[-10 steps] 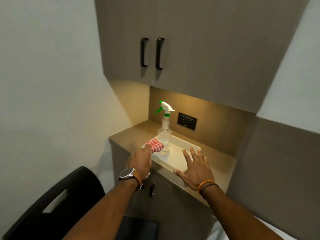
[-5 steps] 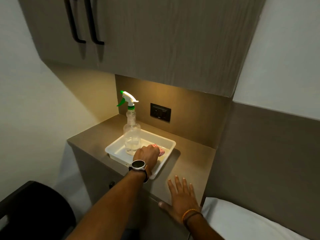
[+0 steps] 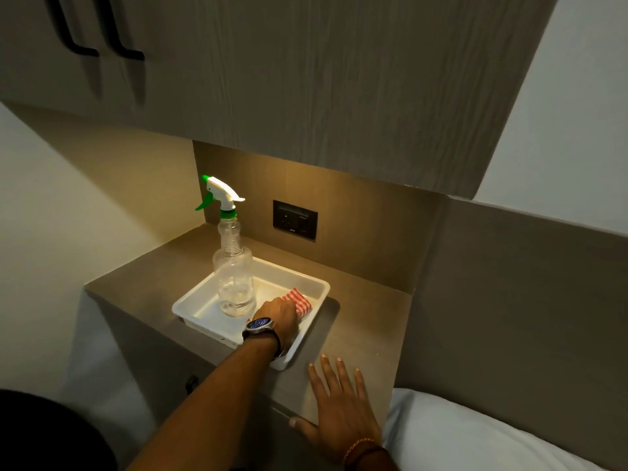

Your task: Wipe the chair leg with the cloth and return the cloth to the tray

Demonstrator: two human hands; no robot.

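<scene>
A white plastic tray (image 3: 307, 282) sits on the brown counter. Inside its right half lies a red-and-white checked cloth (image 3: 299, 300). My left hand (image 3: 280, 316), with a watch on the wrist, reaches into the tray and its fingers are closed on the near end of the cloth, which rests on the tray floor. My right hand (image 3: 339, 407) lies flat, fingers spread, on the counter's front edge just right of the tray. A dark chair (image 3: 40, 433) shows only as a curved black shape at the bottom left; its legs are out of view.
A clear spray bottle (image 3: 234, 283) with a white-and-green trigger stands in the tray's left half. A black wall socket (image 3: 295, 219) sits behind. Upper cabinets (image 3: 306, 79) with black handles hang overhead. A white bed (image 3: 475, 440) lies at the bottom right.
My left hand carried the cloth from the tray's left rim into its right half and lowered it to the floor. My right hand shifted onto the counter edge. The view swung right.
</scene>
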